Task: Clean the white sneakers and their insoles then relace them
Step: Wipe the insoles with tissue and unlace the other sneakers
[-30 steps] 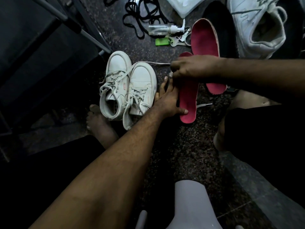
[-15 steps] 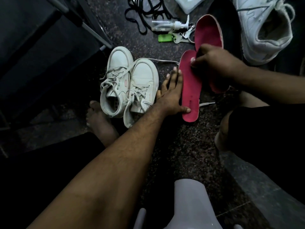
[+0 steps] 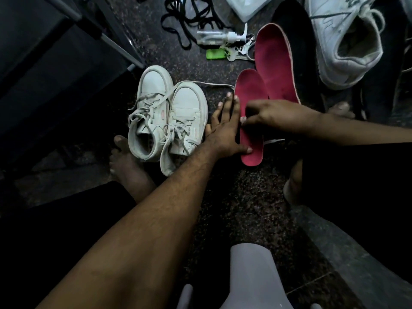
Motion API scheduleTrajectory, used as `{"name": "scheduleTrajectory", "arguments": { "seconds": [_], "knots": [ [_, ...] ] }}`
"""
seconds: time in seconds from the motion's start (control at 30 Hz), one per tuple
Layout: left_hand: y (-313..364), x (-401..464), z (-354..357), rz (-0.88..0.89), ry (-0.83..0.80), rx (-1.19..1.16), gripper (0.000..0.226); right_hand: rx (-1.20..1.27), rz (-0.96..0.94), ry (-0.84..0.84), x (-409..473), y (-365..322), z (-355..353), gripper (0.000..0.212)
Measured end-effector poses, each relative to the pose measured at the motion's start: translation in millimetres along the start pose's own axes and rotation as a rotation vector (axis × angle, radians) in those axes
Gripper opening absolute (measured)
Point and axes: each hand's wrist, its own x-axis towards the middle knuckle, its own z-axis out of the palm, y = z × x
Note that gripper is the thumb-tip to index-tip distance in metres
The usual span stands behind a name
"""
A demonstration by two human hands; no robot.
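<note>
Sneakers (image 3: 167,119): two small laced; two pink insoles (image 3: 263,101).

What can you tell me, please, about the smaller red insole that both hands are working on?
The smaller red insole lies flat on the dark speckled floor, toe end away from the person. Its top is pinkish red and looks like matte fabric or foam, slightly soiled. The left hand lies along its left edge with straight fingers, the thumb pressing near the heel. The right hand has curled fingers on its middle; whether it holds something is unclear. Its toe end overlaps the larger red insole.
</note>
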Motion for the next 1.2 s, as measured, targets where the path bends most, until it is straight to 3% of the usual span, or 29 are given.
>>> {"name": "scheduleTrajectory", "arguments": {
  "seconds": [0.07,0.13,0.17,0.27,0.3,0.37,0.47,0.53,0.6,0.67,0.9,1.0,1.07,1.2],
  "knots": [
    [-0.5,0.2,-0.2,-0.005,0.004,0.007,0.144,0.04,0.281,0.149,1.4,12.9,-4.5,0.025],
    [-0.7,0.4,0.5,-0.007,0.0,-0.001,0.144,0.01,0.392,0.148,3.1,18.3,-4.5,0.022],
    [-1.1,0.3,1.7,-0.009,0.002,-0.012,0.143,0.017,0.327,0.079,2.9,13.2,-5.4,0.025],
    [0.0,1.8,3.3,-0.018,0.024,-0.043,0.13,-0.034,-0.15,-0.033,-0.2,-7.4,4.6,0.031],
    [1.1,2.1,3.7,-0.019,0.043,-0.044,0.125,-0.069,-0.204,-0.046,-2.2,-11.6,6.6,0.027],
    [3.9,4.3,3.7,-0.044,0.089,-0.092,0.12,-0.065,-0.102,-0.016,-5.8,-4.1,4.9,0.031],
    [10.0,6.2,6.3,-0.101,0.289,-0.153,0.099,0.106,0.294,0.152,-0.3,17.3,-1.0,0.03],
    [13.1,4.1,10.3,-0.081,0.358,-0.12,0.087,0.061,0.214,0.142,5.0,14.5,-5.1,0.029],
    [12.1,2.4,15.4,-0.032,0.379,-0.066,0.076,0.001,0.027,0.013,5.7,6.3,1.0,0.035],
    [8.6,2.8,16.6,-0.016,0.376,-0.043,0.071,0.07,0.056,-0.043,3.9,3.1,0.0,0.04],
    [10.2,14.8,-26.1,0.03,0.262,0.081,0.087,-0.045,0.151,0.02,-0.3,5.8,-5.4,0.03],
    [5.0,14.4,-29.0,0.079,0.256,0.131,0.084,-0.003,-0.065,-0.071,-3.4,-10.9,7.3,0.044],
    [2.2,11.9,-24.7,0.09,0.236,0.145,0.094,-0.003,-0.172,-0.059,-7.8,-12.3,14.3,0.041],
    [5.0,13.0,-22.7,0.037,0.227,0.123,0.115,0.01,0.11,0.058,-12.0,11.0,-1.0,0.043]
  ]
}}
